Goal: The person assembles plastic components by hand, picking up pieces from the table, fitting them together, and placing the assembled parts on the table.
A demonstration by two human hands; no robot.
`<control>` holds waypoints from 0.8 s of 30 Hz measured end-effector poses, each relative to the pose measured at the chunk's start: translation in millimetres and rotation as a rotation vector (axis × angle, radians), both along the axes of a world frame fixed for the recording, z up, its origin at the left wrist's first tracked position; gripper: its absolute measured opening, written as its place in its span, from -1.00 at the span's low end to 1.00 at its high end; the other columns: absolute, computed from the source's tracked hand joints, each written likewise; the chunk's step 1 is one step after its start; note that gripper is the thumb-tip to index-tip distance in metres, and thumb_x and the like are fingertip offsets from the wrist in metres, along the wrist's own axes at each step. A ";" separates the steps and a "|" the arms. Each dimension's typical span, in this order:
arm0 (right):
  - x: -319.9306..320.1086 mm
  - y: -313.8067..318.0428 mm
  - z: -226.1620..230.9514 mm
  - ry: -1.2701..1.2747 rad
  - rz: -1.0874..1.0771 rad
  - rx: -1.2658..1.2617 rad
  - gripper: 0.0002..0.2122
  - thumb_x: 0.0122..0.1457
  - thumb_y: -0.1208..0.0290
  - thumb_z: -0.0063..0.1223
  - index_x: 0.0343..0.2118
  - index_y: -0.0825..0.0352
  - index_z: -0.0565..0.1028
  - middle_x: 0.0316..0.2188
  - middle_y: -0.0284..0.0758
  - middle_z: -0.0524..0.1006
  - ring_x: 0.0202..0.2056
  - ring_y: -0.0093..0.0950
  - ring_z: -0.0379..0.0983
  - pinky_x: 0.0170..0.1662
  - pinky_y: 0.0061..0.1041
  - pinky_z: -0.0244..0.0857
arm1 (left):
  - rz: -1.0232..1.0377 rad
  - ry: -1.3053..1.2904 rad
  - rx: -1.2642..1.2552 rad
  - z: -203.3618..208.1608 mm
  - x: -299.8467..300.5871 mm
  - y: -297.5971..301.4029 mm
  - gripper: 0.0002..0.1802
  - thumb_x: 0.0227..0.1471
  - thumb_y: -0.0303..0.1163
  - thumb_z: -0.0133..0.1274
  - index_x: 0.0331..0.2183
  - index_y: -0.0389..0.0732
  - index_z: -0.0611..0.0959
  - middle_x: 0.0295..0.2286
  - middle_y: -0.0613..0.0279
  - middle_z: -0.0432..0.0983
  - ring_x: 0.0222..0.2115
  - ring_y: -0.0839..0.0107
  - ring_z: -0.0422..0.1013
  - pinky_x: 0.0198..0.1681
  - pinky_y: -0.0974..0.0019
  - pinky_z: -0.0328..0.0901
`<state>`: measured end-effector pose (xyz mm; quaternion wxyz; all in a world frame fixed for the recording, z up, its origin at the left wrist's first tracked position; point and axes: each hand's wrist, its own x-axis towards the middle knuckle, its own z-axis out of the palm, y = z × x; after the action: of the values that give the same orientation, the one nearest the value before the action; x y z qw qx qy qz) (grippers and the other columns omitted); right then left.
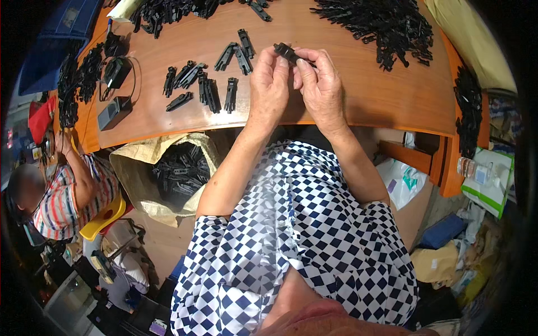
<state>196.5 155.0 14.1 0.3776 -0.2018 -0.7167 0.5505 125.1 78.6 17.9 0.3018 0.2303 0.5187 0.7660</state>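
Observation:
Above the wooden table [319,25], my left hand [270,84] and my right hand [320,84] meet around a small black plastic clip-like part [286,52]. Fingers and thumbs of both hands pinch it, the left at one end and the right at the other. Part of it is hidden behind the fingers. To the left of my hands, several similar black parts [231,95] lie loose on the tabletop. Their exact kind is too small to make out.
A big pile of black parts [386,31] covers the far right; another heap [168,12] lies far left. Black adapters [115,113] with cords sit at the left edge. Below hangs an open sack [131,162] of black parts. Another person [78,190] sits at left.

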 end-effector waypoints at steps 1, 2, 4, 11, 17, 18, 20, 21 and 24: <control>0.6 0.0 0.3 0.000 -0.002 -0.002 -0.89 0.11 0.69 -0.04 -0.28 0.44 0.43 -0.46 -0.31 0.38 -0.61 -0.58 0.36 -0.55 -0.59 0.28 | -0.002 0.000 -0.002 0.5 1.7 -0.2 -0.84 0.21 -0.43 -0.15 -0.18 -0.27 0.43 -0.32 0.33 0.43 -0.32 0.60 0.37 -0.23 0.50 0.31; 1.3 0.0 0.8 0.012 -0.007 -0.004 -0.89 0.11 0.68 -0.03 -0.28 0.44 0.43 -0.46 -0.30 0.38 -0.60 -0.57 0.36 -0.55 -0.58 0.28 | 0.008 0.016 -0.007 0.7 3.7 0.1 -0.82 0.20 -0.47 -0.17 -0.16 -0.31 0.41 -0.32 0.27 0.45 -0.36 0.61 0.37 -0.29 0.52 0.31; 2.2 1.7 -0.2 0.024 -0.014 -0.007 -0.90 0.12 0.66 -0.03 -0.29 0.43 0.43 -0.46 -0.30 0.39 -0.60 -0.56 0.37 -0.55 -0.57 0.28 | 0.016 0.033 -0.013 2.5 6.8 0.1 -0.80 0.19 -0.50 -0.20 -0.14 -0.34 0.39 -0.33 0.21 0.46 -0.41 0.61 0.37 -0.35 0.55 0.31; 9.9 -7.8 1.1 -0.050 0.012 0.054 -0.93 0.14 0.60 -0.02 -0.31 0.42 0.41 -0.39 -0.25 0.42 -0.60 -0.51 0.38 -0.53 -0.54 0.28 | -0.017 -0.171 -0.018 -4.4 -2.6 -6.8 -0.74 0.08 -0.50 0.05 -0.16 -0.31 0.42 -0.25 0.16 0.48 -0.25 0.52 0.41 -0.21 0.49 0.33; 29.1 -8.1 -1.8 -0.195 0.042 0.028 -0.75 0.09 0.47 0.12 -0.19 0.41 0.40 -0.34 -0.24 0.39 -0.47 -0.51 0.39 -0.40 -0.51 0.32 | -0.060 -0.081 -0.141 -5.4 -0.4 -23.1 -0.75 0.08 -0.51 0.04 -0.15 -0.32 0.47 -0.28 0.21 0.50 -0.24 0.51 0.42 -0.18 0.45 0.34; 32.4 -4.8 -2.2 -0.230 0.041 0.106 -0.65 0.05 0.38 0.19 -0.15 0.41 0.39 -0.36 -0.25 0.42 -0.46 -0.51 0.39 -0.39 -0.51 0.32 | -0.044 -0.032 -0.130 -3.5 0.8 -22.2 -0.76 0.08 -0.53 0.04 -0.17 -0.33 0.48 -0.27 0.19 0.51 -0.23 0.49 0.43 -0.15 0.43 0.34; 36.7 -2.4 -11.8 -0.187 0.167 -0.077 -0.63 0.05 0.34 0.20 -0.13 0.41 0.39 -0.38 -0.26 0.45 -0.45 -0.51 0.40 -0.38 -0.52 0.32 | -0.068 -0.014 -0.119 3.1 1.7 -24.2 -0.76 0.07 -0.53 0.04 -0.17 -0.33 0.48 -0.27 0.18 0.52 -0.24 0.49 0.43 -0.14 0.43 0.34; 38.1 0.0 -13.5 -0.141 0.298 -0.258 -0.61 0.05 0.30 0.21 -0.12 0.42 0.39 -0.39 -0.26 0.47 -0.43 -0.51 0.41 -0.36 -0.53 0.32 | -0.088 0.002 -0.107 6.5 1.8 -25.1 -0.76 0.06 -0.54 0.05 -0.18 -0.33 0.49 -0.27 0.17 0.52 -0.24 0.48 0.44 -0.13 0.43 0.34; 44.0 7.9 -2.8 -0.286 0.352 -0.272 -0.59 0.09 0.24 0.18 -0.11 0.43 0.40 -0.42 -0.28 0.49 -0.40 -0.57 0.41 -0.33 -0.56 0.32 | -0.122 0.011 -0.099 14.8 2.5 -25.8 -0.77 0.05 -0.56 0.05 -0.19 -0.33 0.50 -0.26 0.15 0.53 -0.24 0.47 0.45 -0.11 0.43 0.34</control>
<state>240.5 163.0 11.3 0.1405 -0.1986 -0.7062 0.6649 127.7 52.7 32.7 0.3561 0.2504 0.5425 0.7184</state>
